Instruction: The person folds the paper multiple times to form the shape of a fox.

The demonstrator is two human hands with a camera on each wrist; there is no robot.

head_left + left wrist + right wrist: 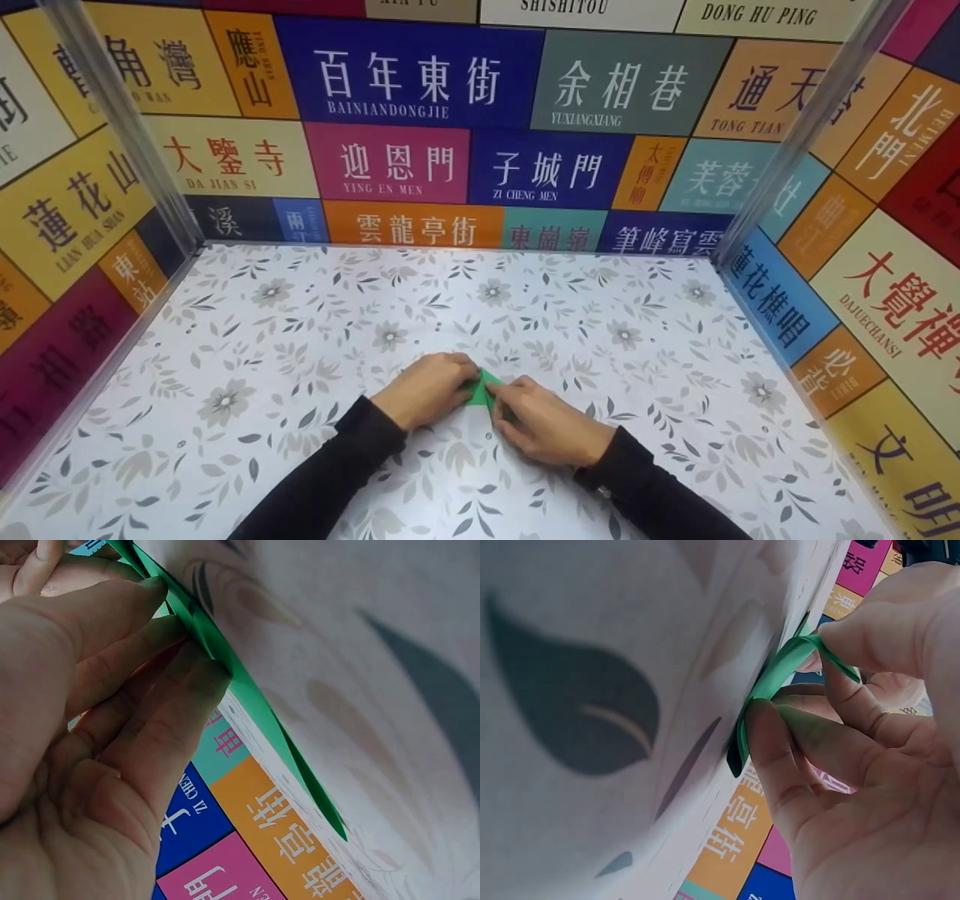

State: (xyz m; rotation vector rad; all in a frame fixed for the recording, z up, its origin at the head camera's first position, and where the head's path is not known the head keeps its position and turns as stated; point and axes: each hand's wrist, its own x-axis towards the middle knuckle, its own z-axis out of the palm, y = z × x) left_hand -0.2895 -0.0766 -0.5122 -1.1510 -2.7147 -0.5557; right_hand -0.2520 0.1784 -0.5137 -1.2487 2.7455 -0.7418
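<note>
A small piece of folded green paper (478, 393) lies on the patterned table in the head view, its tip pointing away from me. From the left, my left hand (435, 388) holds it down, bent fingertips set along the layered green paper (247, 694) in the left wrist view. My right hand (546, 421) comes in from the right. In the right wrist view its thumb and a finger pinch a raised flap of the green paper (784, 671), while another fingertip rests near the fold. Parts of the paper are hidden under the fingers.
The white table (315, 315) carries a grey leaf and flower print. Coloured panels with Chinese place names (409, 71) stand behind it and on both sides. Clear corner posts (810, 135) join these panels. Black sleeves (330, 465) cover both forearms.
</note>
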